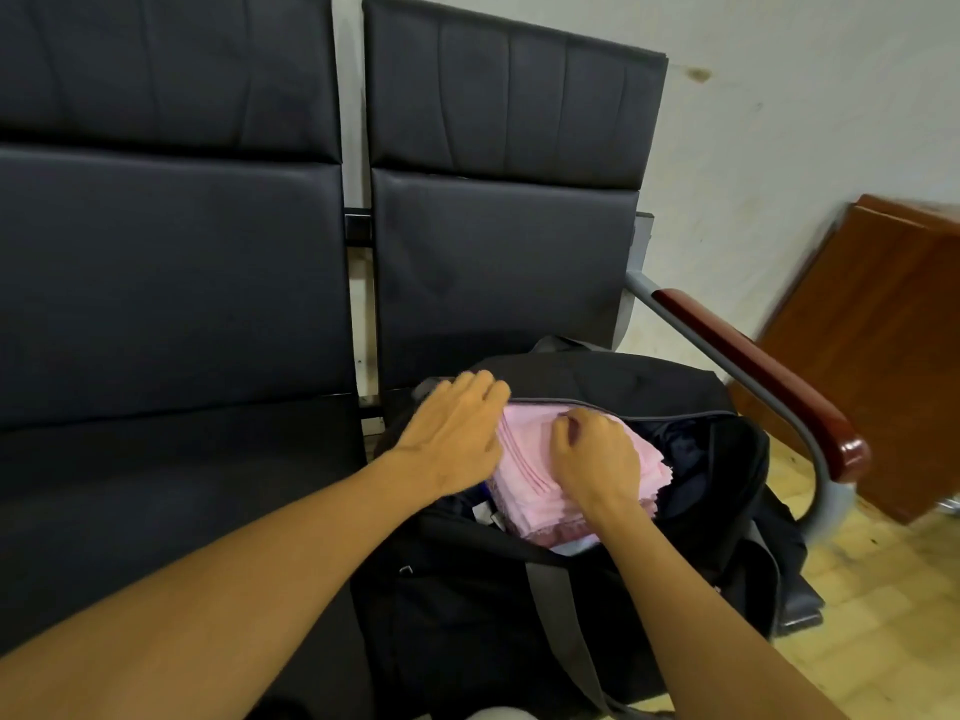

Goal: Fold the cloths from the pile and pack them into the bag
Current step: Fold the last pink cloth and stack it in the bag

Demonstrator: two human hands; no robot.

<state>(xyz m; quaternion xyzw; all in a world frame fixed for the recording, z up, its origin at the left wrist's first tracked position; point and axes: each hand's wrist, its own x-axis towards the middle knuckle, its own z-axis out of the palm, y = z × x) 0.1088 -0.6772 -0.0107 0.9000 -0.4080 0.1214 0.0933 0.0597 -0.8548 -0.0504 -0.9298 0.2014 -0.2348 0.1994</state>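
Packing stage, head view. A black bag (597, 511) sits on the right-hand seat (498, 272) of a row of dark padded seats, its zipped mouth gaping toward the camera. Inside the mouth lies a stack of folded pink cloths (524, 475), flat, with its layered edges showing along the left and near sides. The stack's long axis runs from far-left to near-right, roughly along the bag's opening.

The left hand (452, 433) lies at the stack's far-left edge, fingers nearly straight and together, palm down, reaching over the bag's rim; it appears to press or steady that side rather than grip. The right hand (592, 459) rests on top of the stack, fingers curled inward at the far edge; whether they pinch a cloth layer cannot be told, since the fingertips are turned away from the camera.

Both hands thus touch the stack, the right directly above it, the left beside it. Free dark space in the bag lies to the stack's right, toward the armrest (769, 371). Judged from this layout, the coming move is a downward or rightward seating of the stack, which the right hand is better placed to drive. No unfolded pile is in view.
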